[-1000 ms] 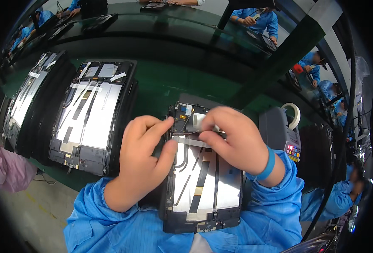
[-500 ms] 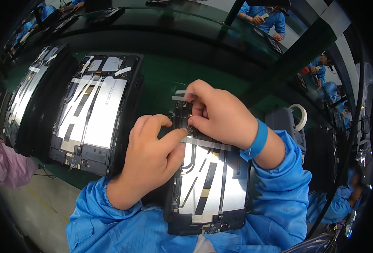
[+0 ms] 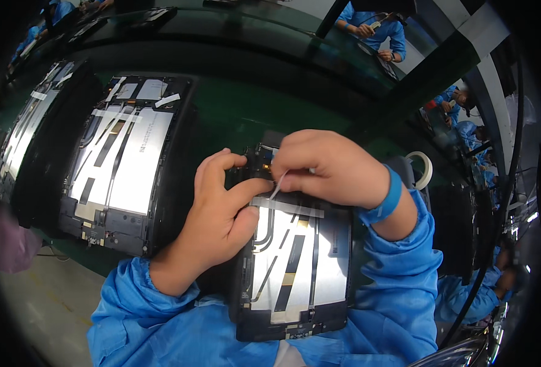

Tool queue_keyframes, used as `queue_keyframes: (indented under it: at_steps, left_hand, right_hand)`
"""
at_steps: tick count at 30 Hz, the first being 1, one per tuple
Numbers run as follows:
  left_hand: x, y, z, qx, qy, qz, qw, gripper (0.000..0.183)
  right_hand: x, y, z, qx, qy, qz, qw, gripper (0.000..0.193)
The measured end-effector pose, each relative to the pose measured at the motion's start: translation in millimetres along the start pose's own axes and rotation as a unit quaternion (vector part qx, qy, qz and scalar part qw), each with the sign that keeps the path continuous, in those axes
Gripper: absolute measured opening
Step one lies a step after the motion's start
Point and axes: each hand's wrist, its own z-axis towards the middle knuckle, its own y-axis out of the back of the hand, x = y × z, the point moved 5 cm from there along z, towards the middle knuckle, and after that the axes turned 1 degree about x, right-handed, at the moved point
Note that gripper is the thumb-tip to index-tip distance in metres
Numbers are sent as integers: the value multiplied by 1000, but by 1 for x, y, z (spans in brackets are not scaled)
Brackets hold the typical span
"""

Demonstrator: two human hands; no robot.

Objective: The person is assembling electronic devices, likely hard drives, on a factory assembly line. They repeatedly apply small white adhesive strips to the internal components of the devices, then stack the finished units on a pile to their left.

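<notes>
While the left hand (image 3: 218,202) steadies the upper left edge of the open tablet (image 3: 304,263), the right hand (image 3: 331,165) has the action, pinching a thin white strip (image 3: 278,187) between thumb and forefinger above the tablet's top section. The left hand isn't gripping anything: its fingers are spread, the forefinger reaching in close to the strip, the thumb down beside the clear tape (image 3: 292,206).

And there's the tablet, flat on its back part in front of the person, silver plate and dark cables facing up. So how far along are we? That clear tape already lies across the upper plate of the tablet, so that part looks done. The white strip is not laid flat; it slants up from near the tape into the right hand, and whether its lower end is stuck down, I cannot tell. The right hand covers much of the tablet's top section, so what else is left there stays hidden.

Over to the left of the tablet, a second tablet (image 3: 114,177) shows its own tape band and a white tab (image 3: 168,100) near its top corner; by that comparison, this one seems only partly finished. Right of the tablet sits a tape roll (image 3: 426,171).
</notes>
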Motion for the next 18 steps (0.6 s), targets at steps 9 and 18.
queue_keyframes:
  at_steps: [9, 18]
  left_hand:
    - [4, 0, -4, -12, -12, -15, 1000, 33]
    - [3, 2, -3, -5, -6, -14, 1000, 33]
  right_hand:
    - [-16, -6, -5, -182, -98, -18, 978, 22]
    - [-30, -10, -17, -72, -235, 313, 918, 16]
